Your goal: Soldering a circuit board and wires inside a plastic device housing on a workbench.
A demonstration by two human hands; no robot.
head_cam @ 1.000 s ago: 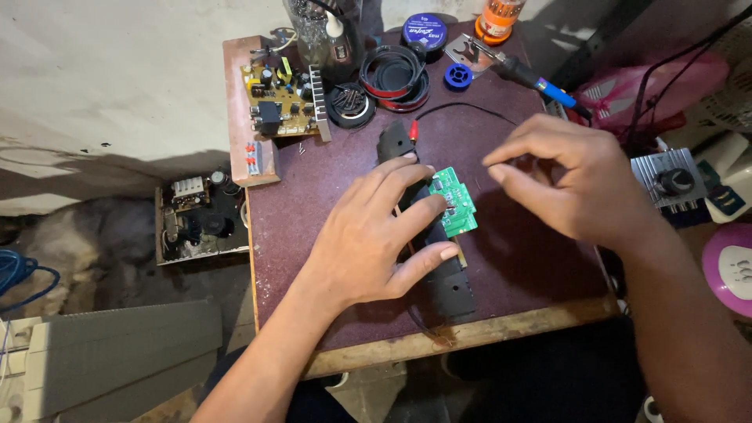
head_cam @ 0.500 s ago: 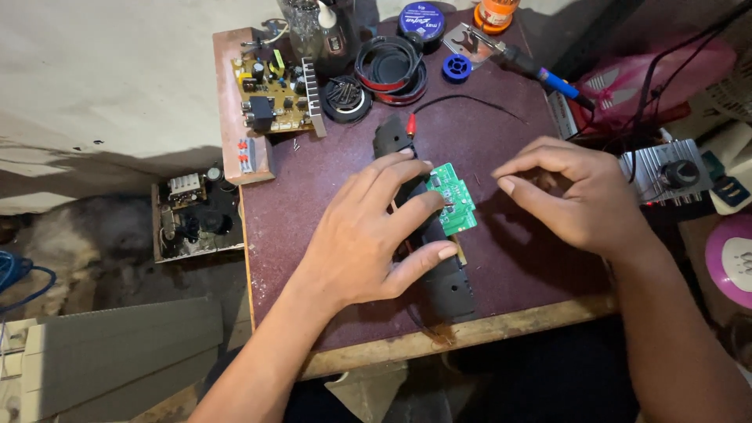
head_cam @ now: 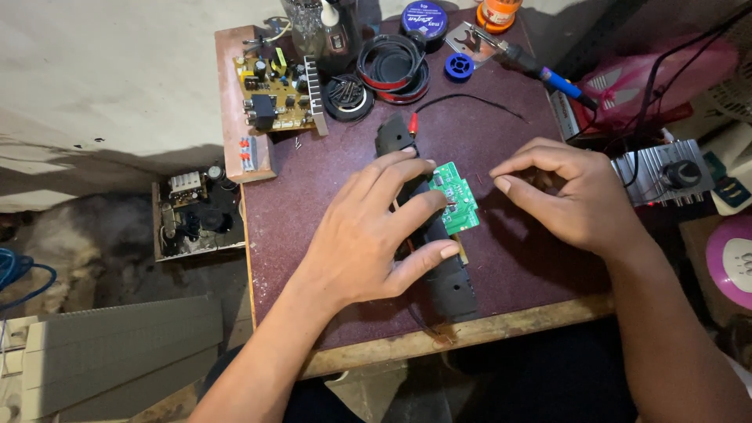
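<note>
Left hand point(head_cam: 368, 235), fingers spread, pins green circuit board point(head_cam: 454, 196) on black casing point(head_cam: 450, 286), frame centre. Right hand point(head_cam: 572, 196) pinched; contents indiscernible. Board out, unattached; soldering iron point(head_cam: 540, 72) idle, upper right.

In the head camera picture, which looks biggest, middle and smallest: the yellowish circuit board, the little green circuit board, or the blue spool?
1. Yellowish circuit board, biggest.
2. Green circuit board, though it lies nearer the camera.
3. Blue spool, smallest.
</note>
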